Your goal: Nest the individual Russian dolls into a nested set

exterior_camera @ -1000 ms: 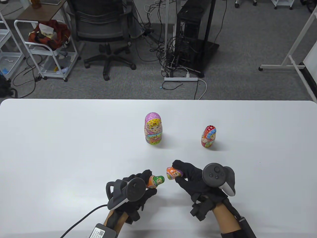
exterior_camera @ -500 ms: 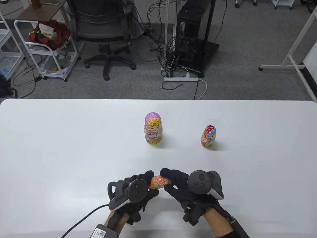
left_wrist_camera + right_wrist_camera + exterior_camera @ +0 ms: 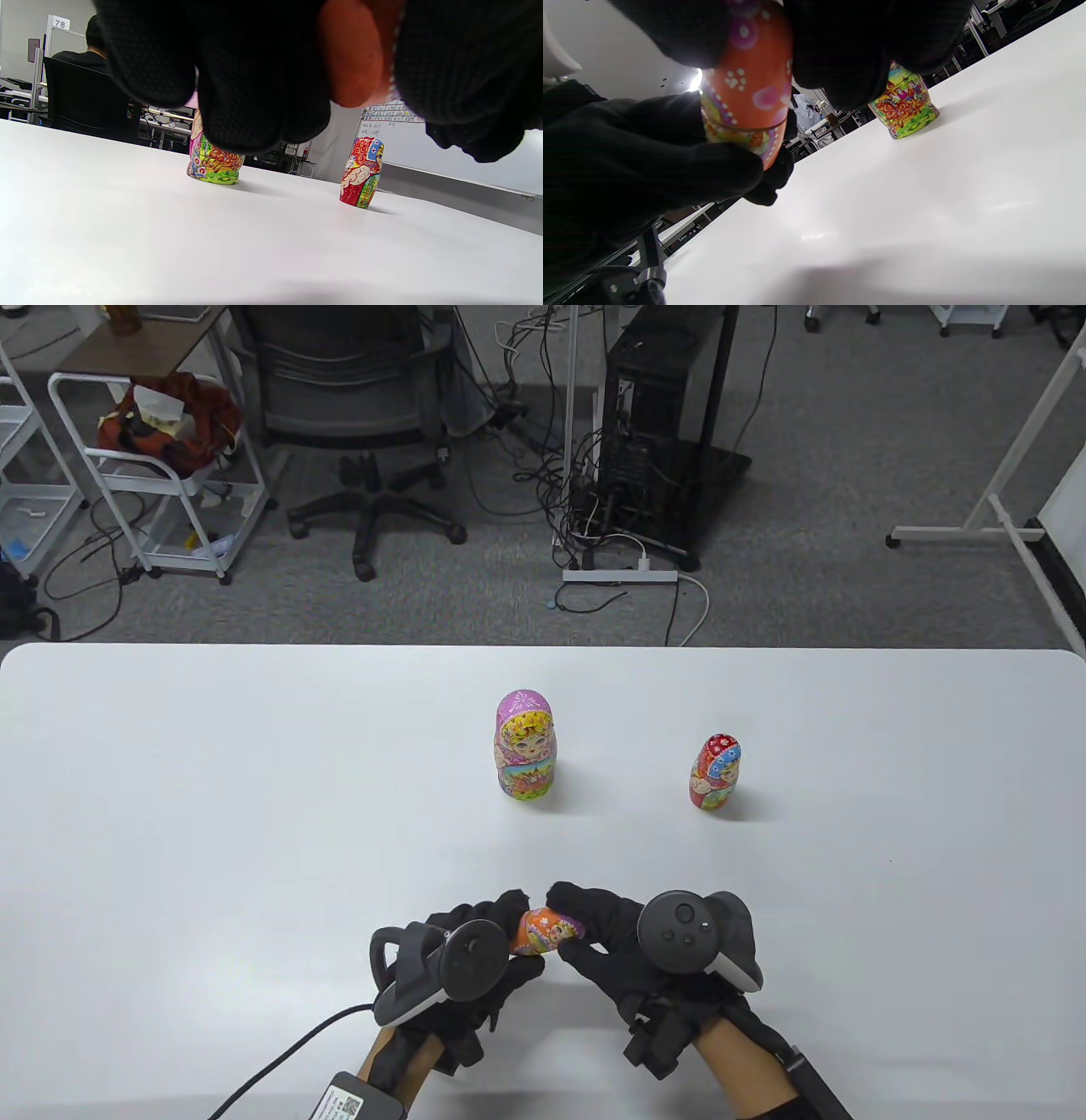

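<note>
Now both hands, left [image 3: 462, 963] and right [image 3: 632, 946], grasp the orange doll [image 3: 547, 931] above the surface's [image 3: 212, 814] near edge; open room lies leftward. Only the right wrist view shows its seam.

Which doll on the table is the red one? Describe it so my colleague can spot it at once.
Start at the white table and look past the two gloved hands to the two dolls standing alone. The red doll is the one on the right, upright and untouched. It is smaller and slimmer than the pink-headed doll to its left, with a red, spotted headscarf and a blue patch.
</note>
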The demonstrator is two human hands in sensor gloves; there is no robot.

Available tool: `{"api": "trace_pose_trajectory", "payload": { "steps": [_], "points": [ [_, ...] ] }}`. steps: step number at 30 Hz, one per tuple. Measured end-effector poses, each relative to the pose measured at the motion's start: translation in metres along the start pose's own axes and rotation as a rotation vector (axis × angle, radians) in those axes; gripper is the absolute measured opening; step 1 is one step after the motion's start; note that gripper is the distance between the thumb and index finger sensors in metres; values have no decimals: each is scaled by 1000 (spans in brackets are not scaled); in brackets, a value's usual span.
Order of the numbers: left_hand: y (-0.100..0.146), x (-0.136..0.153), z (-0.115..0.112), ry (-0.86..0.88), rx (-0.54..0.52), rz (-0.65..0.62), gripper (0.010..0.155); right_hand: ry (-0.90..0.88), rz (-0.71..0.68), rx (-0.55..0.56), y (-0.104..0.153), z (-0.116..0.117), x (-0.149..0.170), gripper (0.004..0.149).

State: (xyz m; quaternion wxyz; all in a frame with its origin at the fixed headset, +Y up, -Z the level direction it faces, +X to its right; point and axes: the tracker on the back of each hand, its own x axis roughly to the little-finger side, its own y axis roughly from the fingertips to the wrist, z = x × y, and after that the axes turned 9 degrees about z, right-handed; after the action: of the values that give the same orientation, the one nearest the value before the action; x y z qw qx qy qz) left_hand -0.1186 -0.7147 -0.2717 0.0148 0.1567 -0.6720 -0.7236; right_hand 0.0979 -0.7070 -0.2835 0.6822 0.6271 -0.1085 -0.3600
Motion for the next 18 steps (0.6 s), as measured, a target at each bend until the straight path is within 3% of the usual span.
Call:
{"api": "trace_pose_trajectory", "payload": {
  "steps": [18],
  "points": [
    [0, 1, -1, 74, 29, 17, 79, 24, -3, 105, 2, 6, -6, 59]
  ]
}}
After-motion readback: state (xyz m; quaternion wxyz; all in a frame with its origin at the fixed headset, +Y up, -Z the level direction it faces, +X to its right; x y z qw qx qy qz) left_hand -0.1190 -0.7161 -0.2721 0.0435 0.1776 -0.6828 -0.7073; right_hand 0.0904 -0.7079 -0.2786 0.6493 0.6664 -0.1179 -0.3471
